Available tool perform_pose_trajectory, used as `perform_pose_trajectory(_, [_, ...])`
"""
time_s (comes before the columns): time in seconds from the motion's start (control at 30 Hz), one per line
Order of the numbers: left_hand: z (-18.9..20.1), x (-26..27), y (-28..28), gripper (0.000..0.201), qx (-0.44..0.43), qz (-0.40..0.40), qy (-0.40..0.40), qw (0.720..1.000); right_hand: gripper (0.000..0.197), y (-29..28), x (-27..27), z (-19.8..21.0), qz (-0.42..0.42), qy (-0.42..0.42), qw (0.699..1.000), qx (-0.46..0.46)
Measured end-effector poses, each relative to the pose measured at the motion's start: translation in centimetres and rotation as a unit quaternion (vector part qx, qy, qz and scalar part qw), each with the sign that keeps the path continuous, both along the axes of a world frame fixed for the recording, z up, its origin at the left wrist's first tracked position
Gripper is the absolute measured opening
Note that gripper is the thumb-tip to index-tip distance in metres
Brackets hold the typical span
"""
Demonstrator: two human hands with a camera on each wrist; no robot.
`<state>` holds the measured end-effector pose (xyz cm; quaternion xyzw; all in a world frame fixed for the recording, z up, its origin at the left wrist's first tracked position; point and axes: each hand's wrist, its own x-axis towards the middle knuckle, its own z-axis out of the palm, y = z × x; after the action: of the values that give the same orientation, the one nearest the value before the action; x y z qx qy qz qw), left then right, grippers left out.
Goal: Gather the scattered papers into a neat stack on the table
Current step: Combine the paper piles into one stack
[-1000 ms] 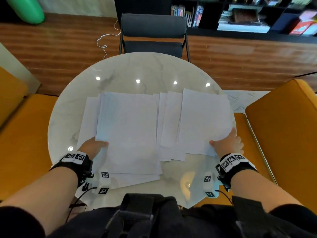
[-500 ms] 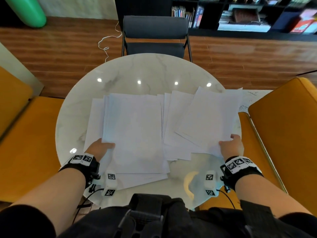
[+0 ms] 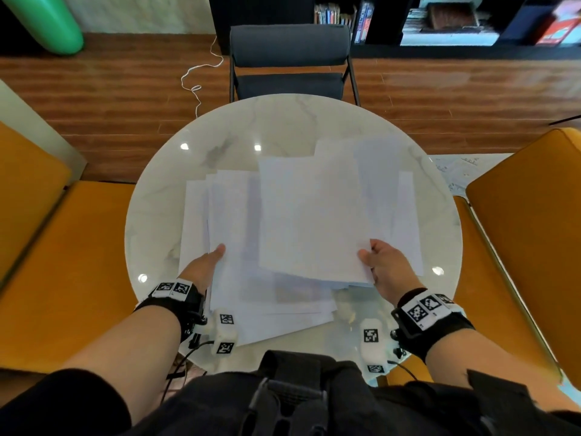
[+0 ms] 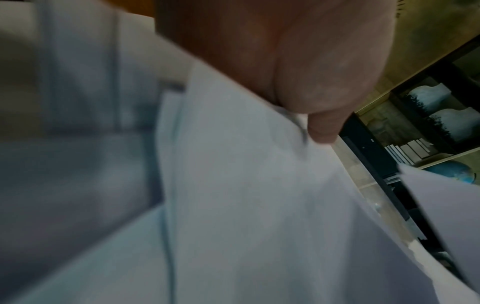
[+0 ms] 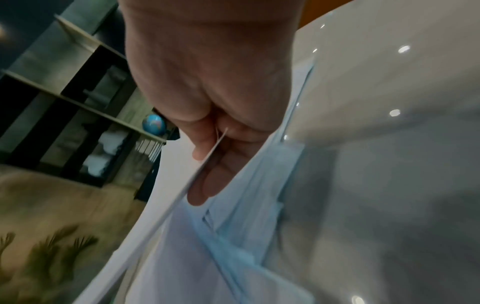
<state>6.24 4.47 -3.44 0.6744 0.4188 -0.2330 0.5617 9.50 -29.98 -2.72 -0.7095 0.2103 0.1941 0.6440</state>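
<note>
right hand (image 3: 385, 267) pinching raised paper sheaf (image 3: 311, 215), long axis pointing away | left hand (image 3: 204, 269) gripping lower papers' (image 3: 232, 221) left edge | both lying over tabletop (image 3: 283, 127)

My right hand (image 5: 207, 82) pinches a sheet's edge (image 5: 182, 185) between thumb and fingers (image 5: 200, 193), lifted above other papers (image 5: 246, 205) on the glossy surface (image 5: 389, 144). Beyond stand shelves (image 5: 78, 98) with a globe (image 5: 154, 124).
</note>
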Motion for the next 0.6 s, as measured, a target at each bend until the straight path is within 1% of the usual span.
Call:
perform_pose_trajectory(0.03, [-0.1,0.1,0.1,0.096,0.005,0.011,0.015,1.0,0.016,0.8,-0.4,-0.2,0.021,0.005,1.0,0.0])
perform_pose_trajectory(0.1, [-0.7,0.3,0.5,0.103,-0.011,0.042,0.024,0.999,0.019,2.4,-1.3,-0.4,0.071,0.009,0.997,-0.016])
perform_pose_trajectory(0.17, [-0.7,0.3,0.6,0.112,-0.037,0.042,0.015,0.998,0.023,3.7,-2.0,-0.6,0.117,0.029,0.992,-0.023])
perform_pose_trajectory(0.2, [-0.9,0.2,0.7,0.112,-0.05,0.028,-0.003,0.998,0.026,4.3,-2.3,-0.5,0.136,0.039,0.99,-0.017])
perform_pose_trajectory(0.23, [-0.9,0.2,0.6,0.103,-0.058,0.015,-0.018,0.998,0.03,4.8,-2.5,-0.5,0.156,0.049,0.987,-0.01])
perform_pose_trajectory(0.27, [-1.1,0.0,0.7,0.087,-0.057,0.003,-0.037,0.998,0.032,5.1,-2.7,-0.5,0.176,0.053,0.983,-0.011])
perform_pose_trajectory(0.33, [-1.3,-0.2,0.7,0.065,-0.056,-0.023,-0.059,0.996,0.029,5.5,-2.6,-0.3,0.201,0.046,0.978,-0.025])
perform_pose_trajectory(0.37, [-1.4,-0.4,0.9,0.061,-0.049,-0.035,-0.064,0.996,0.024,5.5,-2.4,-0.2,0.193,0.033,0.98,-0.04])
perform_pose_trajectory(0.4, [-1.4,-0.4,0.9,0.061,-0.045,-0.048,-0.069,0.996,0.017,5.3,-2.0,-0.1,0.168,0.015,0.983,-0.065])
perform_pose_trajectory(0.43, [-2.0,-0.4,1.3,0.062,-0.039,-0.053,-0.072,0.995,0.011,4.9,-1.6,-0.1,0.134,-0.005,0.986,-0.104])
perform_pose_trajectory(0.47, [-1.7,-0.5,1.2,0.059,-0.034,-0.059,-0.071,0.995,0.01,4.2,-1.0,-0.1,0.097,-0.026,0.983,-0.151])
perform_pose_trajectory(0.53, [-1.6,-0.4,1.3,0.052,-0.031,-0.064,-0.073,0.995,0.023,2.5,0.5,-0.1,0.02,-0.057,0.968,-0.244])
perform_pose_trajectory(0.6, [-0.9,-0.4,1.2,0.05,-0.025,-0.063,-0.074,0.995,0.041,0.8,1.9,-0.3,-0.045,-0.047,0.947,-0.314])
